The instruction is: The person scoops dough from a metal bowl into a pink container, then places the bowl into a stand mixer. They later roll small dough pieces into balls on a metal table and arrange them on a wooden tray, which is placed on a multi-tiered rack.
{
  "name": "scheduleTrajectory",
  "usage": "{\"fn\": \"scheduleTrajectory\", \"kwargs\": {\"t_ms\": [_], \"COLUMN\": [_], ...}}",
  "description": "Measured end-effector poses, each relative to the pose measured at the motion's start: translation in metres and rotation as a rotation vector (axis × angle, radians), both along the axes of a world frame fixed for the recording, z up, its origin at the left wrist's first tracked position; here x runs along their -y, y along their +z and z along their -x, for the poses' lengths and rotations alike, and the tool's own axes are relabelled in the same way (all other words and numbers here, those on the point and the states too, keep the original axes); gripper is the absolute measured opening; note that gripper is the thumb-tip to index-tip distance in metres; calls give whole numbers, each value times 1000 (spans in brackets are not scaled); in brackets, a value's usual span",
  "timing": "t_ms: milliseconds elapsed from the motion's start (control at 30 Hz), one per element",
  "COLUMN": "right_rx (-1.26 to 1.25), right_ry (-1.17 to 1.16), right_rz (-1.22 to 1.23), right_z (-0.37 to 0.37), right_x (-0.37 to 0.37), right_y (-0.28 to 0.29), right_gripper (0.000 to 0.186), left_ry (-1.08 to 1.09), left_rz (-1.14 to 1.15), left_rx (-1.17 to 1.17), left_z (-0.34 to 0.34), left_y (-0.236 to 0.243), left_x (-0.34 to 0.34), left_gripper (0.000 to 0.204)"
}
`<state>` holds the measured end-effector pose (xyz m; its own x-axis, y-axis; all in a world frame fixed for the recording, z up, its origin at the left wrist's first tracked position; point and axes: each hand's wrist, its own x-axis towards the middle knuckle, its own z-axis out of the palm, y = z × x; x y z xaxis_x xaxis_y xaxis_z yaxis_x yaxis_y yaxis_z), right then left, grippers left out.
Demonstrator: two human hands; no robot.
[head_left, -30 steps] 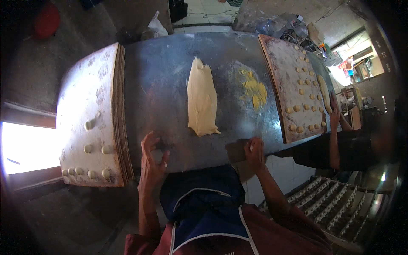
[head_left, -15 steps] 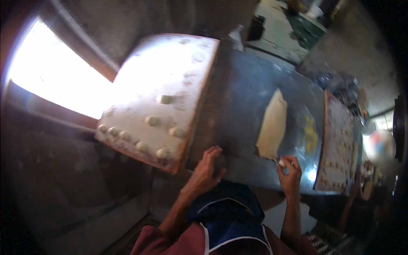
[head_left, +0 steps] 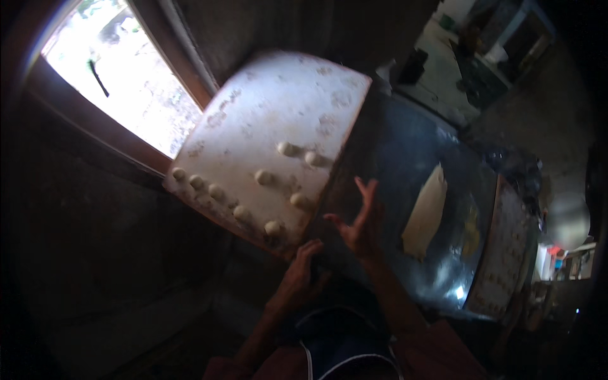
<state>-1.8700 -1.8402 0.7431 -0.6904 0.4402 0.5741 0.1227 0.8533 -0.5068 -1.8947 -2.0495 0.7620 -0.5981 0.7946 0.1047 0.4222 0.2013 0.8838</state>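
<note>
My left hand is at the near right corner of a speckled pale board, fingers loosely bent and thumb apart, with nothing visible in it. My right hand hangs over the dark metal table beside that board, open, its fingers spread and empty. Several small dough balls lie on the board, among them one near its right edge. A long, flat piece of pale dough lies right of my right hand, with a dim yellow smear beyond it.
A second board with small rounds stands at the table's right end, and a dim arm of another person shows below it. A bright window is at upper left beside a dark wall. Dark bundled items lie behind the table.
The view has turned left. My right hand moved left toward the board and opened; the small ball it held is gone from it. One more ball sits near the board's right edge.
</note>
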Motion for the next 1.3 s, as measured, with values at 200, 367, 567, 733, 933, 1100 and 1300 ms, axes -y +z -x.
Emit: {"fn": "scheduleTrajectory", "kwargs": {"t_ms": [200,367,567,733,933,1100,1300], "right_rx": [216,166,-18,-161,152,274,710], "right_ry": [-381,-674,-575,-344,-127,-285,-87], "right_rz": [274,508,856,1518,1606,830,825], "right_z": [-209,-297,-268,-260,-247,-259,-285], "right_x": [12,29,23,-21,-50,-17,-7], "right_y": [-31,-47,-31,-83,-97,-64,15], "right_gripper": [105,86,54,41,44,29,17], "left_ry": [-210,-313,-195,-166,-199,-7,-136], "left_rz": [99,-11,1,-30,322,632,192], "left_rx": [103,-153,-246,-187,244,1149,2025], "left_z": [-36,-81,-140,-142,-145,-136,-155], "left_y": [-58,-76,-91,-95,-9,-100,-156], "left_x": [-68,-187,-218,-211,-153,-199,-212], "left_gripper": [53,55,53,37,26,49,36]}}
